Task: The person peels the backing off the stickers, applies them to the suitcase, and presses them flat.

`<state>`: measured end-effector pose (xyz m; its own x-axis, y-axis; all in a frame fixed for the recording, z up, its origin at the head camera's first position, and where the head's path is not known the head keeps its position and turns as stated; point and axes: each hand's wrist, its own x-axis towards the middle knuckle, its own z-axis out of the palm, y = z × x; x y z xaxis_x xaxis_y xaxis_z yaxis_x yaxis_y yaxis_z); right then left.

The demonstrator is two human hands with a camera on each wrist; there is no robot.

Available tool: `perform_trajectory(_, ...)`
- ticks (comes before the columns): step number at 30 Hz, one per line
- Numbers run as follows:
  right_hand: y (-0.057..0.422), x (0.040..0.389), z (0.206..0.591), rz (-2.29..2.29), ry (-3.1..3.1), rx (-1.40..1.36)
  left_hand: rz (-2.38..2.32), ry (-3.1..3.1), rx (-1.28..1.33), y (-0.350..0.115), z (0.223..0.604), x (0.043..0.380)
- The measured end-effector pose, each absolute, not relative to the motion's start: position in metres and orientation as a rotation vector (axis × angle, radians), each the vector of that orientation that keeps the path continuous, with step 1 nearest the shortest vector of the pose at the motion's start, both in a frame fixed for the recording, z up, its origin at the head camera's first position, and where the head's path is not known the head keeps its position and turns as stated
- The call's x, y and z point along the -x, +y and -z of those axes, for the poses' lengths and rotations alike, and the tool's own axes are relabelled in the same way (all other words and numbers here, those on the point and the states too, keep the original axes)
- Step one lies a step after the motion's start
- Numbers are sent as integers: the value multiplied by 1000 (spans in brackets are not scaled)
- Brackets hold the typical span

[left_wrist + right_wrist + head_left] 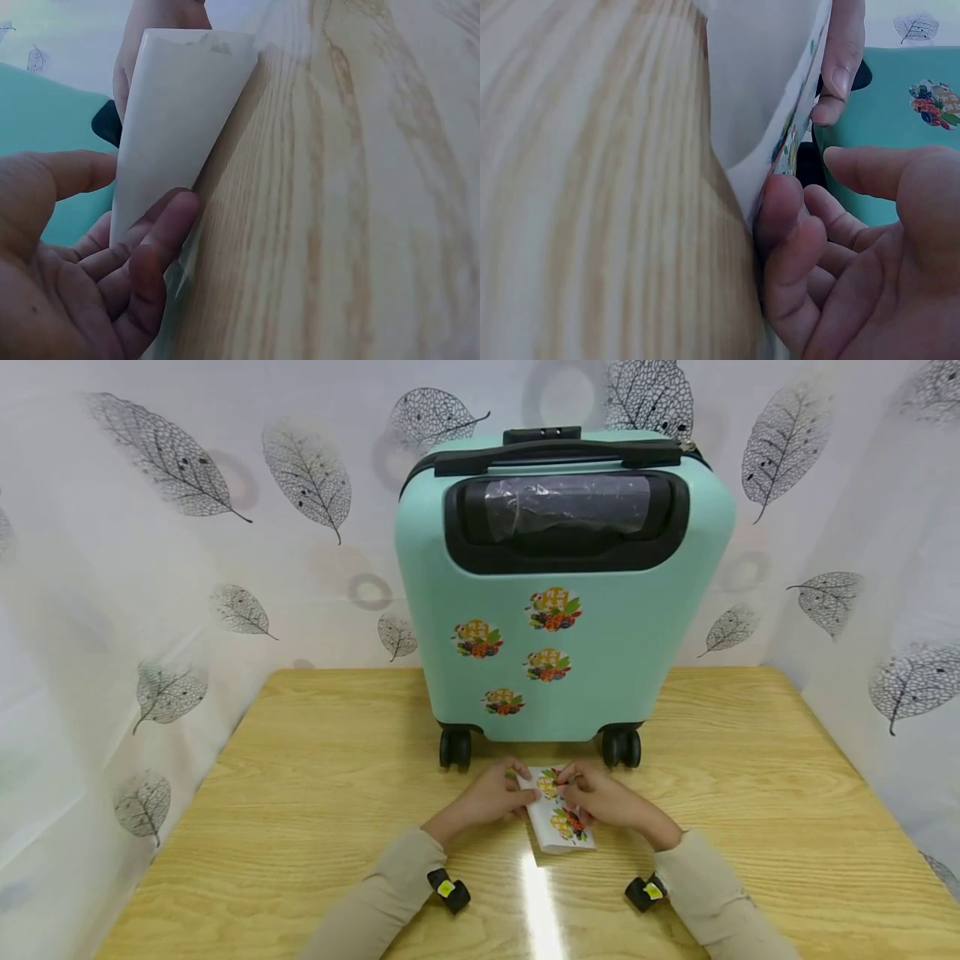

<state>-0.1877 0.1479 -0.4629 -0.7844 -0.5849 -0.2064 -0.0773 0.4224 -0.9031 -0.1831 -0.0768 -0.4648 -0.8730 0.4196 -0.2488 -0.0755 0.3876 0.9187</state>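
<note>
A white sticker sheet (545, 828) with round, colourful fruit-print stickers is held just above the wooden table, in front of the suitcase. My left hand (491, 793) grips its left edge, thumb on the printed face and fingers behind, as the left wrist view shows. My right hand (603, 795) is at the sheet's right side, thumb and forefinger together at the upper sticker (547, 787). Its other fingers (784, 214) curl at the sheet's edge in the right wrist view. A lower sticker (567, 824) lies below the right fingertips.
A mint-green suitcase (615, 643) stands upright at the table's back on black wheels (621, 747). Several matching fruit stickers (553, 609) are on its front. Behind it hangs a white leaf-patterned cloth (315, 577). The wooden table (300, 793) extends to both sides.
</note>
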Motion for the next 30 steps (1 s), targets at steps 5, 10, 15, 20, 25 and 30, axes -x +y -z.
perform_trajectory(5,145,186,461,1344,2169,573,-1526,2199,-304,-77,467,182)
perform_trajectory(10,143,184,460,1373,2149,598,-1598,2170,-281,-76,468,180)
perform_trajectory(15,143,184,460,1393,2157,612,-1609,2182,-274,-76,467,177)
perform_trajectory(20,144,184,463,1389,2169,622,-1613,2185,-285,-77,466,176)
perform_trajectory(25,142,182,463,1380,2208,634,-1631,2169,-270,-75,465,174)
perform_trajectory(30,139,181,461,1381,2244,624,-1670,2148,-231,-73,465,174)
